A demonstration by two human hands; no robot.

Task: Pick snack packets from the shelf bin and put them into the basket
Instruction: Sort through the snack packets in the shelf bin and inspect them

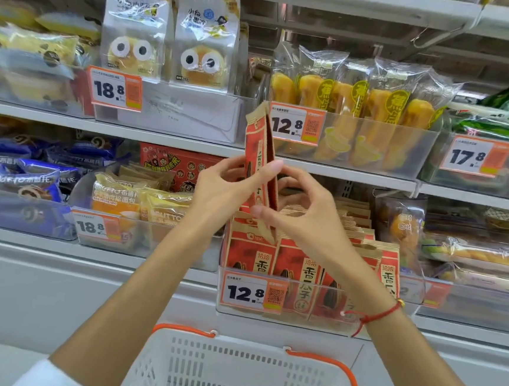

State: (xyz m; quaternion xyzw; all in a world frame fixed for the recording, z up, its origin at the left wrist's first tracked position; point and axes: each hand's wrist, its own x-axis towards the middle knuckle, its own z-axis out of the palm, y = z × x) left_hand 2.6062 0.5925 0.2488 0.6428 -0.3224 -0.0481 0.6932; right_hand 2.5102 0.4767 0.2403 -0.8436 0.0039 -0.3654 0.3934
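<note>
1. Red-and-kraft snack packets, two it seems, are held upright above the shelf bin.
2. They are pinched by the left hand and right hand.
3. The white basket is seen below, apart.

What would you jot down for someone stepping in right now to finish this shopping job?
Left hand: grips the raised red-and-tan snack packets from the left side.
Right hand: fingers pinch the same packets from the right.
The packets, seemingly two held together, stand upright and edge-on above the shelf bin, clear of it.
The bin, marked with a 12.8 price tag, holds more of the same packets in rows.
The white basket with orange handles sits below the hands; no packets show in the part of it in view.
Left: lower the held packets into the basket, then go back for more.
</note>
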